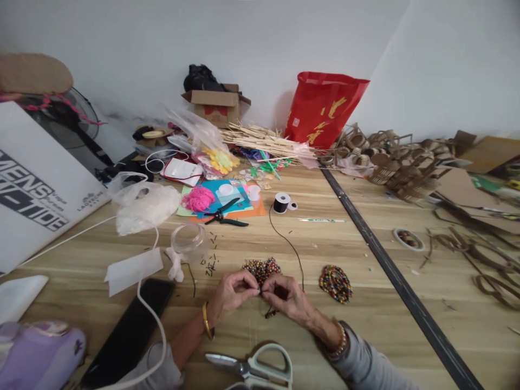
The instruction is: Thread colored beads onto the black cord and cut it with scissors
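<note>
My left hand (238,290) and my right hand (290,298) meet fingertip to fingertip over the table. Both are closed in a pinch on a thin dark cord, only a speck of which shows between them. Just beyond the fingers lies a bunch of multicoloured beads (268,265), partly covered by my hands. From a spool of black cord (281,203), a strand (293,241) runs across the wood to behind my right hand. A coiled strand of similar beads (336,284) rests to the right. Scissors (266,368) with pale handles lie close to me.
Pruning pliers (221,216) and pink yarn (199,199) lie on coloured paper. To the left are a clear round container (189,238), a black phone (130,330) and a white cable (152,309). A dark strip (377,246) crosses the table. Woven pieces (390,168) crowd the right rear.
</note>
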The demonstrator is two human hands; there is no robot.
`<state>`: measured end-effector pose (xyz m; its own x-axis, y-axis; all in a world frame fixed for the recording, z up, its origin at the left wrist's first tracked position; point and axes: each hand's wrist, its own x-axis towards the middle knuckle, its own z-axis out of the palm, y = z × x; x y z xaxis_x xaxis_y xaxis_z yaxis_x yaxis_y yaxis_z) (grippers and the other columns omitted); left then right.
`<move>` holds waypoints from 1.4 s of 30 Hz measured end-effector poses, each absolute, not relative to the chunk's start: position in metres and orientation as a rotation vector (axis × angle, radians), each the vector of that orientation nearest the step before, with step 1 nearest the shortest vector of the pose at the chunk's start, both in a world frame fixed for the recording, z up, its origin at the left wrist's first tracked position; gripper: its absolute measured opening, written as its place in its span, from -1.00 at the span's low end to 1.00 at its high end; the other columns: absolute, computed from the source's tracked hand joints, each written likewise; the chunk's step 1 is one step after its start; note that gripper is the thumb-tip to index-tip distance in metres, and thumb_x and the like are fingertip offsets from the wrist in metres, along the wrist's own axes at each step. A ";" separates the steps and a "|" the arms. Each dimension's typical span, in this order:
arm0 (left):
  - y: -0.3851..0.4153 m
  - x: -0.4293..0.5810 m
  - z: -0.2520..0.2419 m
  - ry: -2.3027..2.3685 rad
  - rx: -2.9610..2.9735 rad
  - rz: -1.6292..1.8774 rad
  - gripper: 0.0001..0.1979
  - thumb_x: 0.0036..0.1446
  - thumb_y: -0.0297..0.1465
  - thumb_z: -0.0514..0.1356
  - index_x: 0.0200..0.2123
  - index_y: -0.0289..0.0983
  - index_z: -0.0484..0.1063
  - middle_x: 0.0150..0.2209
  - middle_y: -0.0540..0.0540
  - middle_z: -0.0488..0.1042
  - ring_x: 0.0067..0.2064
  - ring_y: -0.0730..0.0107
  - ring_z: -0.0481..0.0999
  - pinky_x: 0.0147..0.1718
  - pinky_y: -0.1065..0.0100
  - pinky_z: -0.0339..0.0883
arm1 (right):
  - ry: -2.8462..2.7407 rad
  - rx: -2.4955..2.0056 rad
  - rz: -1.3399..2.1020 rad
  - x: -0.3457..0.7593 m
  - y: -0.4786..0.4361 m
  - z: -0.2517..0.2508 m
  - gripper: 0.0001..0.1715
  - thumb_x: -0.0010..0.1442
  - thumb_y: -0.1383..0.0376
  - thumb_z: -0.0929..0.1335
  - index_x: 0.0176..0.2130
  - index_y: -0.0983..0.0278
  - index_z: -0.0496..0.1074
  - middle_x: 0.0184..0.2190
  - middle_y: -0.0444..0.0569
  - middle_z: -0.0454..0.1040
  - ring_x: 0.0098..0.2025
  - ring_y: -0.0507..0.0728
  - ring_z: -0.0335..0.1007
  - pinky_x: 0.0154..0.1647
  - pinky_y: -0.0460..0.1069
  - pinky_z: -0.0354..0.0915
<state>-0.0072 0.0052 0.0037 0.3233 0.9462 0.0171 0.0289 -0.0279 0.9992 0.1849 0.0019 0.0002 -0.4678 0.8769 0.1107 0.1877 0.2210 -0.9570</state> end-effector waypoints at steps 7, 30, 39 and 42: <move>0.006 -0.008 0.002 0.962 1.388 0.983 -0.83 -0.10 -0.36 0.35 -0.56 -0.33 0.47 -0.47 -0.09 0.53 -0.37 0.34 0.49 -0.31 0.35 0.38 | -1.850 -0.983 1.179 0.185 0.002 -0.005 -0.78 0.17 0.21 0.34 -0.36 0.34 0.42 -0.54 -0.10 0.35 -0.51 -0.01 0.20 -0.53 -0.11 0.14; 0.002 -0.007 0.005 1.042 1.311 0.908 -0.92 -0.15 -0.45 0.33 -0.53 -0.33 0.49 -0.47 -0.06 0.54 -0.38 0.35 0.50 -0.30 0.37 0.37 | -1.939 -0.883 1.019 0.183 0.002 0.000 -0.80 0.23 0.26 0.30 -0.39 0.30 0.43 -0.47 -0.04 0.41 -0.41 0.07 0.31 -0.39 -0.06 0.22; 0.003 -0.008 0.004 1.048 1.416 0.870 -0.93 -0.06 -0.43 0.28 -0.48 -0.33 0.53 -0.43 -0.10 0.56 -0.35 0.31 0.50 -0.29 0.35 0.34 | -1.908 -0.900 1.082 0.185 0.001 -0.001 -0.83 0.18 0.23 0.35 -0.29 0.31 0.43 -0.47 -0.09 0.38 -0.45 0.03 0.27 -0.46 -0.09 0.21; 0.004 -0.008 0.005 0.978 1.504 0.894 -0.91 -0.02 -0.43 0.26 -0.47 -0.33 0.54 -0.43 -0.10 0.55 -0.35 0.32 0.49 -0.29 0.36 0.32 | -1.913 -0.878 1.071 0.184 0.000 -0.001 -0.84 0.17 0.25 0.36 -0.30 0.32 0.43 -0.46 -0.09 0.37 -0.46 0.02 0.25 -0.47 -0.10 0.19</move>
